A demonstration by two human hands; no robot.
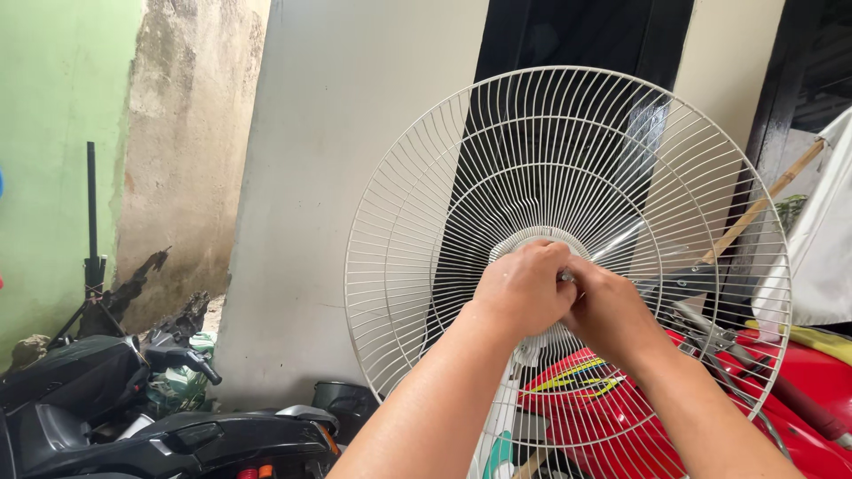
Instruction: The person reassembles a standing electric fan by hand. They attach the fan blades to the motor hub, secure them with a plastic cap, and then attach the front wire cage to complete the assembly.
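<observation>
A pale plastered wall is seen at the back, with a green painted wall to its left and a dark doorway behind the middle. In front of the doorway, a round white wire fan guard is held upright, filling the centre of the view. A red motorcycle body is seen through and below the guard on the right, and a black motorcycle is parked at the lower left. A wooden pole is leaned at the right edge. At the guard's white round hub, the two hands are brought together, touching each other. The left hand is closed over the hub's centre, and the right hand is curled against it from the right. What small part is gripped between them cannot be told, as it is covered by the fingers.
</observation>
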